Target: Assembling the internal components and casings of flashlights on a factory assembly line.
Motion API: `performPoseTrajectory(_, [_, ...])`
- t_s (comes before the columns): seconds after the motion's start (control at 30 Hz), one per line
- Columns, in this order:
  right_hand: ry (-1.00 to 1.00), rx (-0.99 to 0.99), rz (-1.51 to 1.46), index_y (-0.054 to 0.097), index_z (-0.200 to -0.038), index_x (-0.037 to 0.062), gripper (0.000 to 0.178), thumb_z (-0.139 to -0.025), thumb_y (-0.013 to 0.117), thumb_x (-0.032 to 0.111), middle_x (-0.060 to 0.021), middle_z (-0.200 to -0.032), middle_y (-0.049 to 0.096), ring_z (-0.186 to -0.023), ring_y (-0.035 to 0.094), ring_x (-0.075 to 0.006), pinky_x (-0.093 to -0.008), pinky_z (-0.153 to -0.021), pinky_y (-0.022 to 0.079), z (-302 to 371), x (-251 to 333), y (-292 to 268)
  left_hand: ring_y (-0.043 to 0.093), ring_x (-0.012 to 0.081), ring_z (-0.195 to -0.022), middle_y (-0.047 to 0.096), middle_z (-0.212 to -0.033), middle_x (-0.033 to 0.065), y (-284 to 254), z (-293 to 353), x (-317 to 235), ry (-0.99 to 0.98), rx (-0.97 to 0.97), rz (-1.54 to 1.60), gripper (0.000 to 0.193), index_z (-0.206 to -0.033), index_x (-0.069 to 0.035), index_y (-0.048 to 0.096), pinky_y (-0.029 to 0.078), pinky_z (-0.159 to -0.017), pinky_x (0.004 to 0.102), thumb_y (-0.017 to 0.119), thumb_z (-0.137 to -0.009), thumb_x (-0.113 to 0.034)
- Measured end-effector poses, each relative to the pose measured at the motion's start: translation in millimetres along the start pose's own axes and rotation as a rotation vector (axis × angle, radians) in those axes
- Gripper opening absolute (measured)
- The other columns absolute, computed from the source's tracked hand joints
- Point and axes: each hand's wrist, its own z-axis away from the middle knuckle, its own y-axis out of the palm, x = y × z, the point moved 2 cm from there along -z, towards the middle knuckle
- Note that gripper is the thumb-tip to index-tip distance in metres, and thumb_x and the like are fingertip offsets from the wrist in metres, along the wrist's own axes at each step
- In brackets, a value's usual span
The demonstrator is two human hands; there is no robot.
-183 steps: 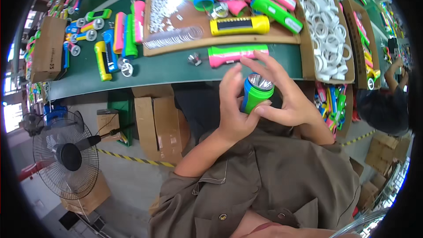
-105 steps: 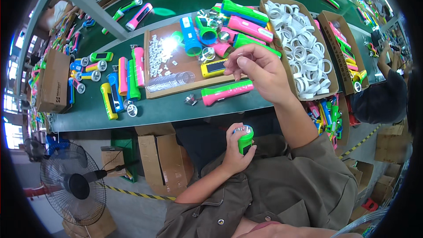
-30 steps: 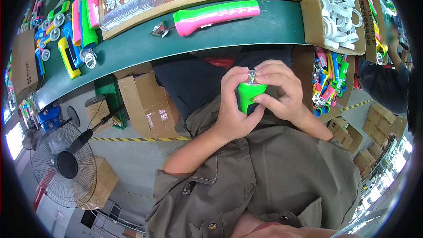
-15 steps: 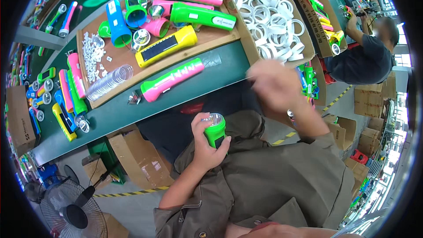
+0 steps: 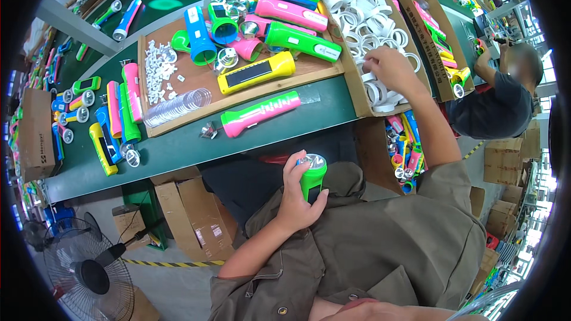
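In my left hand (image 5: 302,205) is a green flashlight (image 5: 313,179), held upright over my lap with its clear lens and shiny reflector facing up. My fingers and thumb wrap round its body. My right hand (image 5: 392,71) is down among the white plastic rings (image 5: 372,21) in a cardboard box (image 5: 352,86) on the bench. Its fingers are bent and close together at the rings; what they pinch, if anything, is hidden. On the bench edge nearest me lies a pink and green flashlight (image 5: 260,114), with a small reflector piece (image 5: 208,130) beside it.
A wooden tray (image 5: 223,104) holds several flashlight bodies, small white parts (image 5: 159,71) and a row of clear discs (image 5: 178,107). More flashlights (image 5: 122,104) lie to its left. Another box (image 5: 419,41) of flashlights stands right, near a co-worker (image 5: 496,92). A fan (image 5: 92,276) stands lower left.
My right hand has moved up and away from me, from the front edge of the ring box into the rings. My left hand still holds the green flashlight. The view has shifted slightly.
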Motion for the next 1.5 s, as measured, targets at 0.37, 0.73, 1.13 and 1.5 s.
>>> performPoseTrajectory(0.37, [0.172,-0.351,-1.921,0.045,-0.139,-0.0018,0.043,-0.1,0.043,0.015,-0.0248,-0.12,0.061,-0.094,0.067,-0.0279,-0.0285,-0.07,0.057,40,-24,-29,0.049,0.0433,-0.122,0.037,-0.138,0.0269,-35,-83,-36,0.438,-0.138,-0.21,0.08,-0.132,-0.015,0.037,0.047,-0.097,0.0459,0.074,-0.066,0.009])
performPoseTrajectory(0.73, [-0.757,-0.251,-0.784,0.058,-0.131,-0.0012,0.044,-0.086,0.056,0.003,-0.0233,-0.132,0.053,-0.118,0.056,-0.0371,-0.0416,-0.101,0.044,66,153,-47,0.052,0.0466,-0.121,0.04,-0.138,0.0283,-51,-103,-55,0.563,-0.235,-0.219,0.078,-0.136,-0.015,0.039,0.051,-0.096,0.0476,0.073,-0.07,0.009])
performPoseTrajectory(1.13, [-0.996,-0.526,-0.488,0.053,-0.134,-0.0001,0.067,-0.072,0.078,0.009,-0.0207,-0.132,0.056,-0.121,0.056,-0.036,-0.0432,-0.103,0.046,50,198,-118,0.045,0.048,-0.13,0.025,-0.15,0.0333,-90,-145,-107,0.664,-0.275,-0.291,0.095,-0.149,0.0,0.013,0.048,-0.1,0.0452,0.075,-0.076,-0.001])
performPoseTrajectory(1.5, [-0.873,-0.552,-0.574,0.061,-0.125,0.0006,0.052,-0.076,0.071,0.012,-0.0185,-0.122,0.065,-0.115,0.062,-0.0327,-0.0408,-0.1,0.048,31,197,-125,0.069,0.032,-0.079,0.066,-0.091,0.0164,-92,-169,-134,0.362,-0.186,-0.108,0.047,-0.116,0.004,0.05,0.055,-0.067,0.0389,0.073,-0.077,-0.009])
